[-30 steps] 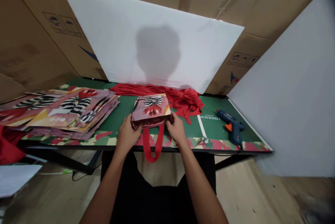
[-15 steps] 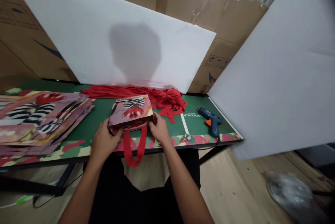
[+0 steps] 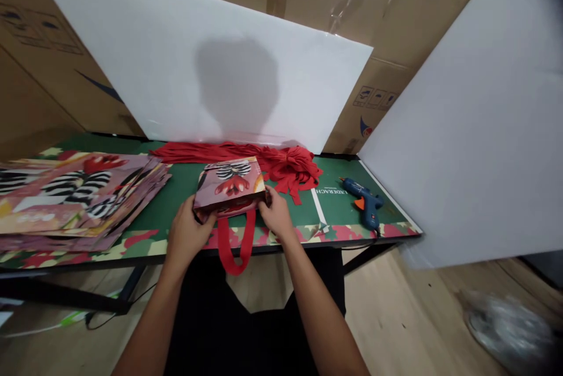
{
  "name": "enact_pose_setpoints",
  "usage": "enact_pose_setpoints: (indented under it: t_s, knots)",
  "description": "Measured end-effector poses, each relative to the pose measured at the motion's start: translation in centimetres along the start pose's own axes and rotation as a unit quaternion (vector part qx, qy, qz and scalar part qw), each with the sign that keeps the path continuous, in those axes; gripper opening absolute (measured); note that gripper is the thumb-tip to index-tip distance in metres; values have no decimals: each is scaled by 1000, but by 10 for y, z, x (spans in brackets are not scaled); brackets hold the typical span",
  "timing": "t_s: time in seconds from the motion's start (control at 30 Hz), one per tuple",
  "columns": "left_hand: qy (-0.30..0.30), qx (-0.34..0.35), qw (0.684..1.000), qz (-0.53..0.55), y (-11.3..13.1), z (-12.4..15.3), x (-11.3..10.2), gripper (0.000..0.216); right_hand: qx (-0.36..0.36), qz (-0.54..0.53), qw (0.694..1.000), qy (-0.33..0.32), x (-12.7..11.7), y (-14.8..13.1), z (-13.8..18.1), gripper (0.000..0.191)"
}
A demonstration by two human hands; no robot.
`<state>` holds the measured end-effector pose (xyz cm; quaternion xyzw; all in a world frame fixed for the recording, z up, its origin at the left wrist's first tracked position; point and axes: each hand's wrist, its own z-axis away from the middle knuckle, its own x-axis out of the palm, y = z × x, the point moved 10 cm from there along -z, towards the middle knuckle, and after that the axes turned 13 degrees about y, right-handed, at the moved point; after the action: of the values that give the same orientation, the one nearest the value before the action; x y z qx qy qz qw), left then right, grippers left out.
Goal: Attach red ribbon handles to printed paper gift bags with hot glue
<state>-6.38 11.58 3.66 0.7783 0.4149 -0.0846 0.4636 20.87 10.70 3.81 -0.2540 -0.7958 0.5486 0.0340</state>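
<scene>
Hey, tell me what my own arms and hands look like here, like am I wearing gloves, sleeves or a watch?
Your left hand and right hand are ungloved, with no ring that I can make out. Both forearms are bare to the picture's lower edge: no sleeve, watch, bracelet or marking shows. Below them, you wear plain black legwear.

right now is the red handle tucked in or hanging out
Hanging out: the handle loops from the bag past the table edge, between left hand and right hand.
</scene>
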Motion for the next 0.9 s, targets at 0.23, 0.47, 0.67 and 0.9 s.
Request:
enact_pose_setpoints:
  t_s: [0.23,0.47,0.67,0.9]
  knots:
    - [61,-58,976,203,6,0,-17,84,4,-33,999,3,0,2,2,59]
    - [-39,-279,875,394,-10,11,4,78,-11,-70,997,-36,5,-8,8,69]
    - [-54,-287,873,391,-8,13,7,77,-14,-39,998,-50,8,-6,10,72]
    - [-50,-286,873,391,2,13,5,89,-11,-34,998,-58,7,-11,12,83]
